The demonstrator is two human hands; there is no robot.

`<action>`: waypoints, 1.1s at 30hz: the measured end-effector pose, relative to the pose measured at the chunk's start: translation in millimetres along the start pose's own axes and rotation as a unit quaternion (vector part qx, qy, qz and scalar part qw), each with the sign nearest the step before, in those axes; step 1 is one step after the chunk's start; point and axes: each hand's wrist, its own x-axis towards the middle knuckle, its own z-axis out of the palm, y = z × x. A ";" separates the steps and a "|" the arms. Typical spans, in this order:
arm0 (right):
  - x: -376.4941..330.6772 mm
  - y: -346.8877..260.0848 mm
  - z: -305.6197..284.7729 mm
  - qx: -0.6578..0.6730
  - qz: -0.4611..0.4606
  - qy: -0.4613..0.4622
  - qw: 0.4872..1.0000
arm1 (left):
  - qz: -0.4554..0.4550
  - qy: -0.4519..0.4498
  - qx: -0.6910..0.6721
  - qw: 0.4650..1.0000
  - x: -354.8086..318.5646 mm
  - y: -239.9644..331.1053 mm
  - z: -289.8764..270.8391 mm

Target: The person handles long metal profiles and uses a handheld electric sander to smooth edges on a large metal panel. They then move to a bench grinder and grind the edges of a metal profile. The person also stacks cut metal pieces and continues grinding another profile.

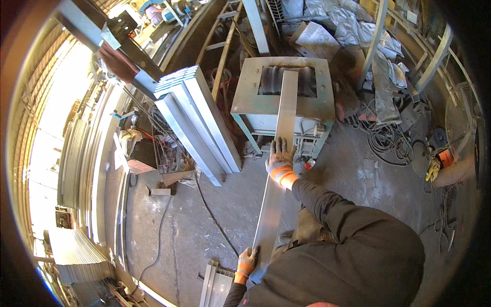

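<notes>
A long flat metal bar (288,105) runs from beside my body to a grey-green machine (250,100). Its far end lies over the rectangular opening in the machine's top, on or just above a dark ridged roller (271,81). My right hand (281,162), in a grey and orange work glove, lies flat on the bar's upper face with its fingers stretched forward. Near the closer end, my left hand (246,263), gloved alike, is closed around the bar's left edge. Part of that near end is hidden by my dark-sleeved body.
A bundle of metal profiles (197,120) leans upright left of the machine. More profiles (217,286) are by my left hand. A black cable (207,207) crosses the floor. Coiled cables (387,140) and a fan (460,115) are at the right; corrugated sheets (76,163) stand far left.
</notes>
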 end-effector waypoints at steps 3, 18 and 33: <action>-20.9 -8.6 -4.5 0.085 0.036 -0.026 0.995 | -0.134 0.064 0.112 0.983 -24.5 20.7 -6.3; 328.8 179.8 54.6 0.597 0.055 0.170 0.782 | -0.173 -0.183 -0.248 0.935 325.3 154.8 -17.9; 634.2 227.0 -25.1 -0.297 -0.131 -0.076 0.943 | 0.148 -0.036 0.007 0.988 635.3 273.8 63.2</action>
